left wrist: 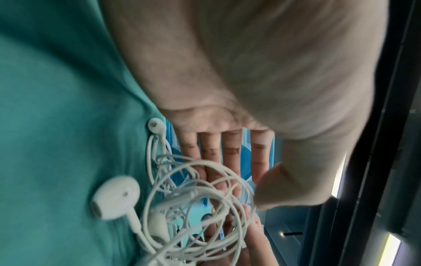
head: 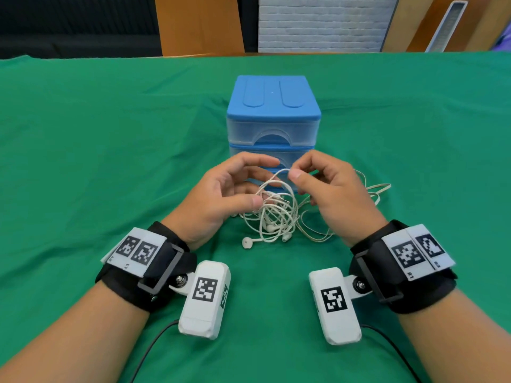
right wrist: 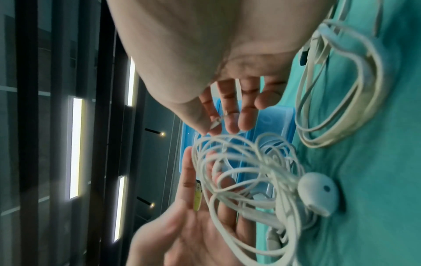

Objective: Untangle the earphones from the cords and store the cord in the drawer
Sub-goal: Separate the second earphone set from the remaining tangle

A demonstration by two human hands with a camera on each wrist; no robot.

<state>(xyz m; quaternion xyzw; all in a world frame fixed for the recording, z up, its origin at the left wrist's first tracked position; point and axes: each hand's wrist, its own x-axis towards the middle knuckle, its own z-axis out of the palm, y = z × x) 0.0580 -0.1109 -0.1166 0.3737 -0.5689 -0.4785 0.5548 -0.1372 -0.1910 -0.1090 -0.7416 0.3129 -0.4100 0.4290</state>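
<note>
A tangle of white earphones (head: 276, 217) lies on the green cloth in front of the blue drawer unit (head: 273, 114); one earbud (head: 247, 242) sticks out toward me. My right hand (head: 293, 172) pinches a raised loop of the earphone wire between thumb and index finger, as the right wrist view (right wrist: 212, 127) also shows. My left hand (head: 261, 183) is open behind the tangle, fingers nearly straight, its thumb touching the wires. A beige flat cord (head: 378, 189) lies in loops to the right of my right hand, joined into the tangle. The drawers are closed.
The table wears a green cloth (head: 110, 161) with soft wrinkles. The drawer unit stands at the table's middle, just behind my hands. Beyond the table's far edge are wooden panels and a white brick wall.
</note>
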